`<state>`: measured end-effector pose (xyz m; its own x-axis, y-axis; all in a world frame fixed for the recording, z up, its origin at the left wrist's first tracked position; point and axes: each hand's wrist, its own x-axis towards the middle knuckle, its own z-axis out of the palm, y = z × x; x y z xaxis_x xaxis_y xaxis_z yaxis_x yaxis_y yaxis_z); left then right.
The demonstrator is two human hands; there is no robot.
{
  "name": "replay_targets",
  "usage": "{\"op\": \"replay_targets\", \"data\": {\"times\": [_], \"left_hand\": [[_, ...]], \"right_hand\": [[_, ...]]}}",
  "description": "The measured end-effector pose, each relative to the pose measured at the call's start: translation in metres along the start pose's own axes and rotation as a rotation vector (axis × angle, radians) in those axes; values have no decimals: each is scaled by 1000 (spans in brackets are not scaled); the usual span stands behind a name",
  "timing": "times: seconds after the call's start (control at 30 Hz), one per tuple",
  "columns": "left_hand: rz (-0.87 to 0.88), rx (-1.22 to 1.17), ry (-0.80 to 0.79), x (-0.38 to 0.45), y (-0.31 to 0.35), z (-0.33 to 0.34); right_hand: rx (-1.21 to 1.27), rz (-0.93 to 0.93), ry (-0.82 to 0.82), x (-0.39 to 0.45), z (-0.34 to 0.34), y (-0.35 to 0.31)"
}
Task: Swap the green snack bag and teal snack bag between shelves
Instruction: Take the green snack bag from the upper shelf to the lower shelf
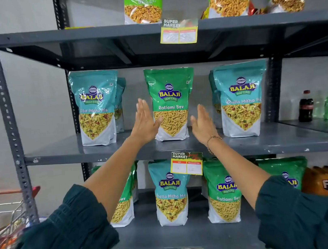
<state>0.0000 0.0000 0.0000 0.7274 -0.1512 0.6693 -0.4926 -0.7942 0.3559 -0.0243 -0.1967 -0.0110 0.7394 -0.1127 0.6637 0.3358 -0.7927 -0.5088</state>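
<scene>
Green bag [170,105]: stands upright in the middle of the middle shelf [273,141], near its front edge; label reads "Ratlami Sev". It is between two teal bags on the same shelf.
Teal bag [170,193]: stands upright in the middle of the lower shelf [183,234], straight below the green bag, with green bags on either side; label reads "Khatta Mitha Mix".
Left hand [145,123]: raised flat and open just left of the green bag, palm turned toward it, fingers [141,108] spread wide and straight; the thumb overlaps the bag's lower left edge, though contact cannot be told. It holds nothing.
Right hand [203,124]: raised open just right of the green bag, palm toward it, fingers loose and wide; apart from the bag, holding nothing. A bracelet [212,139] sits on the wrist.
Sleeves: dark green, pushed up the forearms, both arms reaching up from the bottom corners of the view.
Left teal bag [95,108]: near the left end of the middle shelf, another bag behind it.
Right teal bag [240,100]: near the right end of the middle shelf, upright.
Top shelf [99,33]: light green bags along it, cut off by the upper edge of the view.
Price tags: one [179,31] hangs from the top shelf's front edge, one [187,163] from the middle shelf's front edge, partly covering the teal bag's top right corner.
Bottles [306,106]: a dark one and a green one on a neighbouring shelf at right.
</scene>
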Motion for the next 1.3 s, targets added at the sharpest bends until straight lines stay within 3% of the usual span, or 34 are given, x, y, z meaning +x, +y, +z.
{"op": "replay_targets", "data": {"times": [0.1,0.27,0.5,0.7,0.97,1.3], "left_hand": [[-246,-212,-191,20,-4,13],[-277,-605,-307,40,-15,33],[-271,-561,-189,44,-36,53],[-266,-565,-150,21,-31,31],[-131,-468,-66,-49,-10,-22],[-125,-507,-123,-156,-11,-58]], "right_hand": [[158,160,-62,26,15,14],[367,160,-233,53,39,33],[542,132,-210,64,53,41],[577,146,-182,42,38,27],[607,102,-177,-27,-9,-19],[563,39,-165,-138,-29,-55]]}}
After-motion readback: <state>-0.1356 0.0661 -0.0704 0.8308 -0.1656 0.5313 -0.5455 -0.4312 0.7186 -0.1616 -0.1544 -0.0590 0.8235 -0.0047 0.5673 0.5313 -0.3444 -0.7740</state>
